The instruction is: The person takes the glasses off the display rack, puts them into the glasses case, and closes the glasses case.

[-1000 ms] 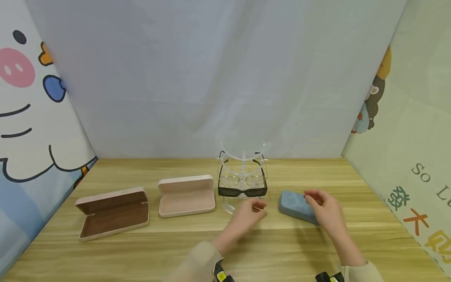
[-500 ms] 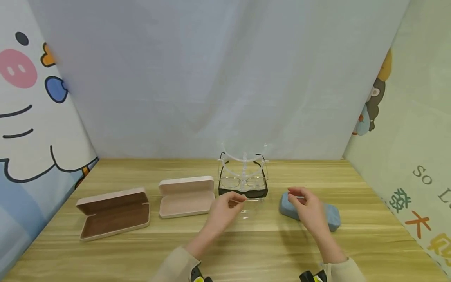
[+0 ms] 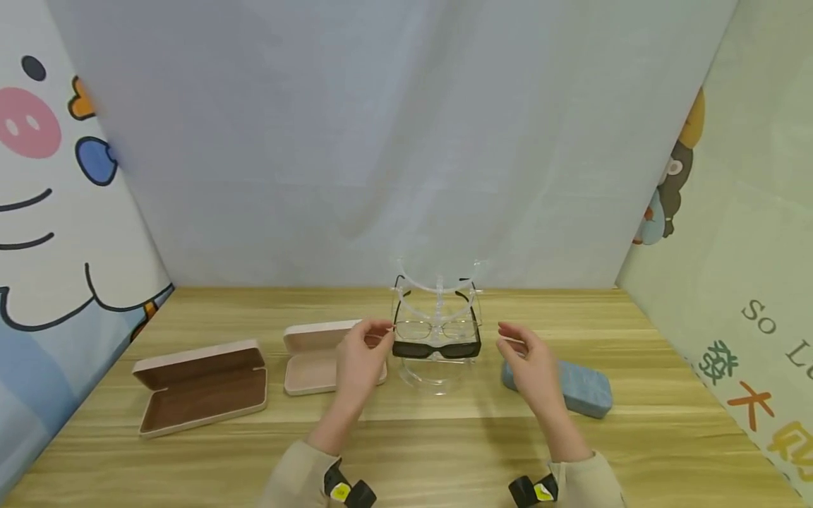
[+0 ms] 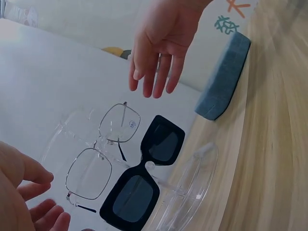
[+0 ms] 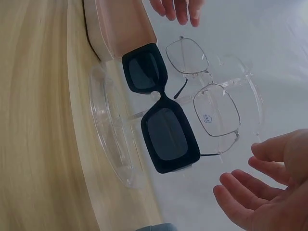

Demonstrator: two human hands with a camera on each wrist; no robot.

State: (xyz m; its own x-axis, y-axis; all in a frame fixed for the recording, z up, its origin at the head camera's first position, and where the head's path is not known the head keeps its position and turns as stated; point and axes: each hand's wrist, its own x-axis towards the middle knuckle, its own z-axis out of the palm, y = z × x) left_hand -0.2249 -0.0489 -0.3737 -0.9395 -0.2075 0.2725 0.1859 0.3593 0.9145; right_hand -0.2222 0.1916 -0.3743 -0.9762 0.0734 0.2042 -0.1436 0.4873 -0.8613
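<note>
A clear display stand (image 3: pixel 438 390) holds black-framed sunglasses (image 5: pixel 166 132) low on it and thin wire-rimmed eyeglasses (image 4: pixel 89 173) just above them. My left hand (image 3: pixel 362 360) is at the left side of the wire-rimmed eyeglasses, fingertips close to the frame's edge, with nothing in its grasp. On the other side, my right hand (image 3: pixel 533 367) hovers apart from the frames, fingers loosely bent and holding nothing. In the head view it overlaps a closed blue glasses case (image 3: pixel 587 388). The left hand partly covers an open pale pink glasses case (image 3: pixel 308 374).
An open brown-lined glasses case (image 3: pixel 203 398) lies farther left on the wood-grain table (image 3: pixel 438 458). A plain pale cloth (image 3: pixel 286 141) hangs behind the table, with printed cloths at both sides.
My left hand has moved left and slightly away from me, from in front of the stand to its left side. My right hand has moved left across the blue case.
</note>
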